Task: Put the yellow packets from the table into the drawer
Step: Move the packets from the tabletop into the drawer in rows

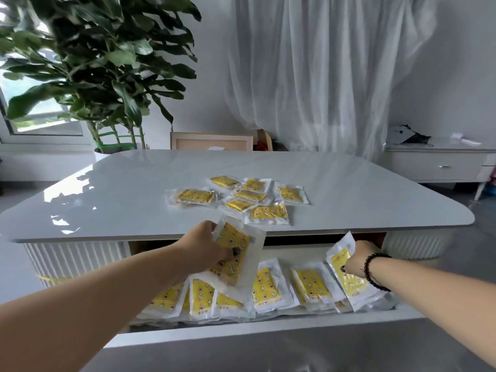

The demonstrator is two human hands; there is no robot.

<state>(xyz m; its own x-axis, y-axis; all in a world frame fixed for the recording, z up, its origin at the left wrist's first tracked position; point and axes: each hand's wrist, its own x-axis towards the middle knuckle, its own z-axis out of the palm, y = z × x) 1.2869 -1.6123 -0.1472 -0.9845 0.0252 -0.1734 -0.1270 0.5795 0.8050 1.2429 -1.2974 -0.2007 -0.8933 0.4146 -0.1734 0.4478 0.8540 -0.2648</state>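
Observation:
Several yellow packets (pixel 243 197) in clear wrappers lie scattered on the glossy white table (pixel 134 189). Below the table's front edge the drawer (pixel 268 328) stands pulled out, with several more yellow packets (pixel 265 288) lying in a row inside. My left hand (pixel 204 248) grips one yellow packet (pixel 236 253) above the drawer's left half. My right hand (pixel 358 257), with a black bead bracelet on the wrist, holds another yellow packet (pixel 346 275) over the drawer's right end.
A large leafy plant (pixel 99 63) stands behind the table's far left corner. A wooden frame (pixel 212 142) leans behind the table. White curtains (pixel 322 63) hang at the back, and a low white cabinet (pixel 437 163) stands at the right.

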